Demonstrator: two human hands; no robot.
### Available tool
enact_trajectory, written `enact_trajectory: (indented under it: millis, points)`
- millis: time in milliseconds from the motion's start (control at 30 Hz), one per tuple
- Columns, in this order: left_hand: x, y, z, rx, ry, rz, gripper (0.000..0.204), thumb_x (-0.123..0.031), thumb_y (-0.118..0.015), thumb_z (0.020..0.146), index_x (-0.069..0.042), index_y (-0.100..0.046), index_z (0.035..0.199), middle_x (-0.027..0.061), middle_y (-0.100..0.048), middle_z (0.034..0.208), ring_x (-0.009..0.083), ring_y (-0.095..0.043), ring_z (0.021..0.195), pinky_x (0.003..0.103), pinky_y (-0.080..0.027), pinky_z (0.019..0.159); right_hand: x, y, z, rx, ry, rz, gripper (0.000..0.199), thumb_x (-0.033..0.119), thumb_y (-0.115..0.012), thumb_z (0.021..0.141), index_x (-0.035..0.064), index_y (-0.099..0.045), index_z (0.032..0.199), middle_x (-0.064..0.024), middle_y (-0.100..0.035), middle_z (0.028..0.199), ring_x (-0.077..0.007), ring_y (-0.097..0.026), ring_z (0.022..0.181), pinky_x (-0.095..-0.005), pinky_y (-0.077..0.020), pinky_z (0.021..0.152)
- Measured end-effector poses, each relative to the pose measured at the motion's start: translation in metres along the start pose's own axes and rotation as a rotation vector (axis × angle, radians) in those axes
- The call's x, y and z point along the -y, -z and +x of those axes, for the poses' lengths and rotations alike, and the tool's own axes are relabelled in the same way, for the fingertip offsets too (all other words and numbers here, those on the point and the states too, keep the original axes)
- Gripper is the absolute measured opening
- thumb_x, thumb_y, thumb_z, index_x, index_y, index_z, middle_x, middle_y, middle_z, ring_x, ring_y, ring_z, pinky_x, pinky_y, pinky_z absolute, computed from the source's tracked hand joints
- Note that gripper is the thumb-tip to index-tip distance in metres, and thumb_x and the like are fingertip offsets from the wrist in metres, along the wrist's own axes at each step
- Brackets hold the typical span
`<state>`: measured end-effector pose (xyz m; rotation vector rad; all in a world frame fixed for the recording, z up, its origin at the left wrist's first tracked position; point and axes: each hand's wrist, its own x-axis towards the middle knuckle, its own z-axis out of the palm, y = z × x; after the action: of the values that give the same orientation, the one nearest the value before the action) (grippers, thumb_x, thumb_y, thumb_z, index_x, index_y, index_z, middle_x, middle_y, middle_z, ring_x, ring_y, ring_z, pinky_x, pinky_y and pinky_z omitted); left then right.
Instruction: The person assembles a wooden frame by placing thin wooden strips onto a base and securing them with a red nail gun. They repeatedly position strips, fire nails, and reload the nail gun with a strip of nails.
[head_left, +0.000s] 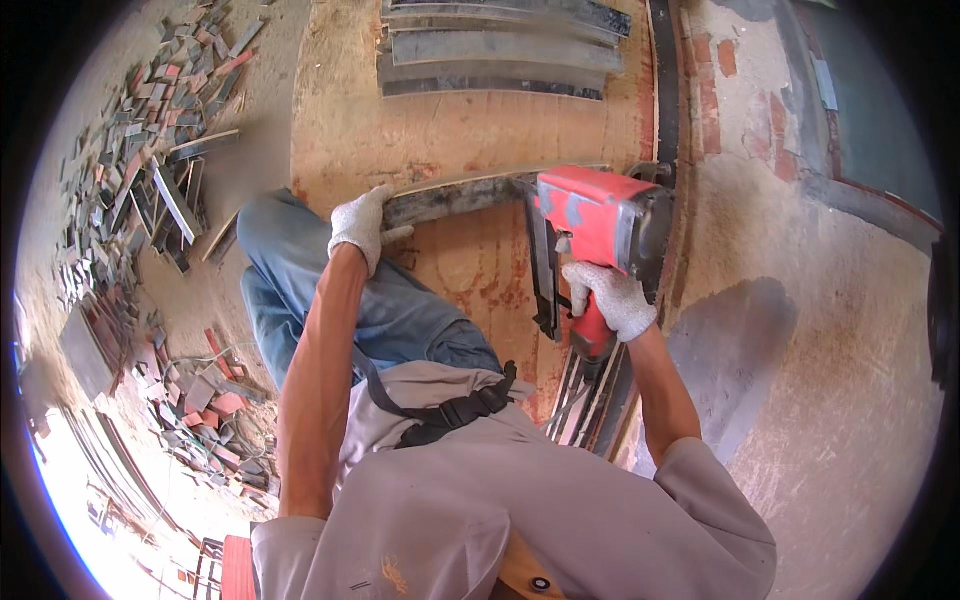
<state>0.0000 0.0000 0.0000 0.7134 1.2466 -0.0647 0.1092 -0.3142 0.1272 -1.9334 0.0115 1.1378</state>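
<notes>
My left hand (360,226), in a whitish work glove, grips the left end of a dark-faced wooden strip (450,199), thumb on the near side and fingers at the far side. The strip lies crosswise over a brown wooden board (470,265). Wrapped round the handle of a red and black nail gun (588,205) is my gloved right hand (618,300). The gun's black nose and magazine meet the strip toward its right end. Its body hides that end, so I cannot tell whether the nose presses on the wood.
Several similar strips (505,48) lie side by side at the board's far end. A dark rail (664,90) runs along its right edge, beside a worn wall (760,220). Offcuts (150,110) litter the floor to the left. Long thin strips (600,410) lie near my right hip.
</notes>
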Motion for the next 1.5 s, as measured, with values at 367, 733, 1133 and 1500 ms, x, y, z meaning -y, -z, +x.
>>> enact_trajectory:
  millis: [367,733,1133,1500]
  points:
    - [-0.111,0.16,-0.058,-0.07,-0.512,0.182,0.041,-0.025,-0.072,0.097,0.007,-0.07,0.122,0.0168,-0.072,0.113,0.0278,-0.075,0.097,0.039,-0.066,0.078,-0.068,-0.069,-0.014,-0.365,0.218,-0.562,0.08,0.025,-0.08,0.081,0.0006,-0.042,0.148,-0.0298,-0.072,0.095,-0.0442,-0.073,0.09,-0.0512,-0.0575,0.079]
    - [-0.128,0.233,-0.032,-0.822,-0.954,0.49,0.042,-0.02,-0.075,0.097,0.005,-0.068,0.13,0.0171,-0.073,0.122,0.0247,-0.07,0.107,0.034,-0.056,0.094,-0.081,-0.091,0.05,-0.195,0.48,-0.668,0.034,0.037,-0.063,0.093,0.0039,-0.068,0.088,-0.0233,-0.072,0.084,-0.0426,-0.071,0.079,-0.0557,-0.0551,0.075]
    - [-0.123,-0.05,0.084,-0.152,-0.804,0.698,0.063,-0.034,-0.079,0.091,0.005,-0.063,0.139,0.0211,-0.073,0.127,0.0273,-0.069,0.115,0.036,-0.053,0.099,0.075,0.095,0.284,-0.898,0.529,-0.477,0.055,0.033,-0.077,0.089,0.0016,-0.065,0.133,-0.0248,-0.072,0.118,-0.0384,-0.07,0.108,-0.0447,-0.0553,0.095]
    - [-0.024,0.045,0.059,-0.264,-0.943,0.391,0.046,0.01,-0.074,0.078,-0.001,-0.072,0.122,0.0122,-0.077,0.108,0.0195,-0.073,0.101,0.033,-0.058,0.093,-0.061,-0.003,0.179,-0.636,0.611,0.155,0.051,-0.007,-0.079,0.079,0.0036,-0.068,0.127,-0.0097,-0.068,0.125,-0.0178,-0.068,0.108,-0.0335,-0.0573,0.097]
